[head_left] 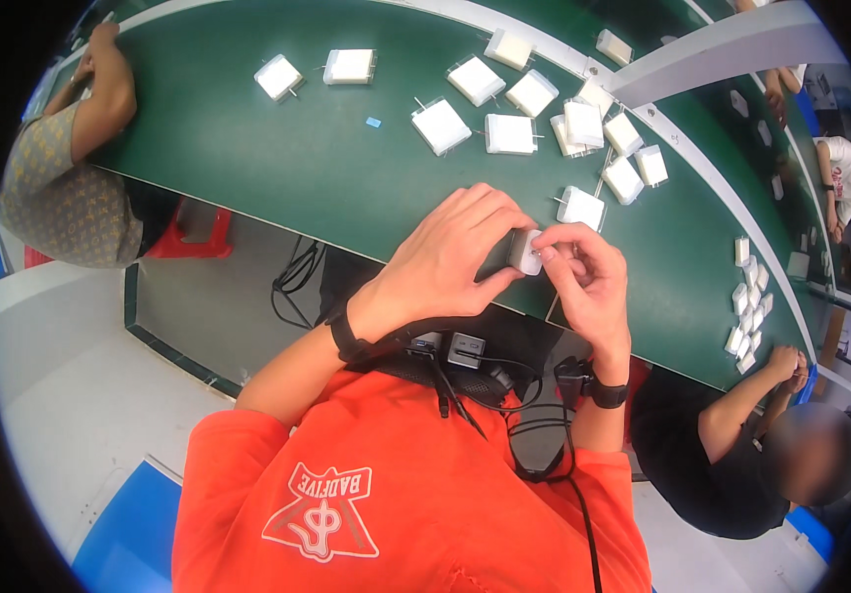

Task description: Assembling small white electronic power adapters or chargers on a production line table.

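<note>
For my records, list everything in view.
Table: one, green, upper half.
Rail: one, white, table's far edge.
Held block: one, whitish, centre.
Loose blocks: about fifteen, white, upper half.
Other blocks: about a dozen, white, far right.
Small piece: one, blue, upper middle.
Stool: one, red, left.
Cables: several, black, below table.
Other people: at least three, mixed clothing, both sides.
Shirt: one, orange-red, bottom middle.
Wristbands: two, black, on wrists.
Left hand: one, bare, holding the block.
Right hand: one, bare, touching it.

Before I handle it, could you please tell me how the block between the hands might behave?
The block is probably stiff: its box shape looks undeformed in the left hand. Its flat sides suggest sliding rather than rolling. Thin prongs on similar blocks hint it might snag, though its own are hard to see.
</note>
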Motion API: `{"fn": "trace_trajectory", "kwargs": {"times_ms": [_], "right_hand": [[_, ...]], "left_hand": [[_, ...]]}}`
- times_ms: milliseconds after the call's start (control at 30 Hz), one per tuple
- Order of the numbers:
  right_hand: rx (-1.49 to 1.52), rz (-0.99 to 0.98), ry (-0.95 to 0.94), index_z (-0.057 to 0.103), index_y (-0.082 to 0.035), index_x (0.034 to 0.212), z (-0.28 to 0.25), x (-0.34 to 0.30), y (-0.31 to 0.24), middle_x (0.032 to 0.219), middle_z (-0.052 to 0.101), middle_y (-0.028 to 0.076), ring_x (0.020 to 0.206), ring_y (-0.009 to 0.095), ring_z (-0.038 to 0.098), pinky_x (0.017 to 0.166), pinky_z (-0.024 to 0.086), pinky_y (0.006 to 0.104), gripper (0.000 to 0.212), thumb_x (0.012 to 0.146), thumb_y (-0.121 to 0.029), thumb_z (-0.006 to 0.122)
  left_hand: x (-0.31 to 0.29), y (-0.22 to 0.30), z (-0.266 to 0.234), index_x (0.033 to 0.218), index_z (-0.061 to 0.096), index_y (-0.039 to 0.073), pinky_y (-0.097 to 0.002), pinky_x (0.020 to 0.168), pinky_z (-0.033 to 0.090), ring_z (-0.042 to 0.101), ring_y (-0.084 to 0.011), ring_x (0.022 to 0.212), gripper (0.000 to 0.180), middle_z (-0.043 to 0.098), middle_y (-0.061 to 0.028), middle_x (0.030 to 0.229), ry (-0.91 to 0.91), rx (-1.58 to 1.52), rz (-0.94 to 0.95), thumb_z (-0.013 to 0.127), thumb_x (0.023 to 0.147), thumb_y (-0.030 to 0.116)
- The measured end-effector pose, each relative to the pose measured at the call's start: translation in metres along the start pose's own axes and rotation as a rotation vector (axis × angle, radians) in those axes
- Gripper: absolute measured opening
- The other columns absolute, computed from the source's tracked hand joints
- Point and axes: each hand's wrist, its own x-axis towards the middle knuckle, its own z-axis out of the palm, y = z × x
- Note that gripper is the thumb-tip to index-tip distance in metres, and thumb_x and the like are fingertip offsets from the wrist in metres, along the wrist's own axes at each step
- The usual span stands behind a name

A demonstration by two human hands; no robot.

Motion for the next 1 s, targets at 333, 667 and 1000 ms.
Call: {"fn": "trace_trajectory", "kwargs": {"times_ms": [333,667,1000], "right_hand": [[-0.118,-0.121,-0.063,0.076,-0.003,0.103,-0.008,0.007,-0.002,0.068,0.040,-0.005,0.061,0.006,0.029,0.056,0.027,0.0282,0.012,0.095,0.006,0.072],[-0.032,-0.065,-0.106,0.079,-0.004,0.105,-0.014,0.010,-0.002,0.068,0.041,-0.006,0.060,0.006,0.030,0.056,0.022,0.0288,0.015,0.091,0.001,0.078],[-0.087,-0.143,-0.102,0.080,-0.004,0.103,-0.018,0.011,0.008,0.064,0.038,-0.006,0.059,0.005,0.030,0.056,0.023,0.0283,0.011,0.095,0.001,0.076]], "left_hand": [[0.003,0.002,0.000,0.123,0.069,0.003,-0.0461,0.098,0.051,0.063,-0.0364,0.112,0.048,0.068,-0.0123,0.117,-0.007,-0.002,0.008,0.088,0.079,0.008],[0.003,0.001,-0.001,0.123,0.070,0.004,-0.0459,0.100,0.051,0.064,-0.0357,0.113,0.047,0.070,-0.0112,0.120,-0.015,-0.009,0.014,0.088,0.080,0.009],[0.004,0.002,-0.002,0.124,0.069,0.004,-0.0459,0.101,0.051,0.064,-0.0355,0.114,0.048,0.070,-0.0112,0.120,-0.020,-0.019,0.013,0.086,0.078,0.007]]}}
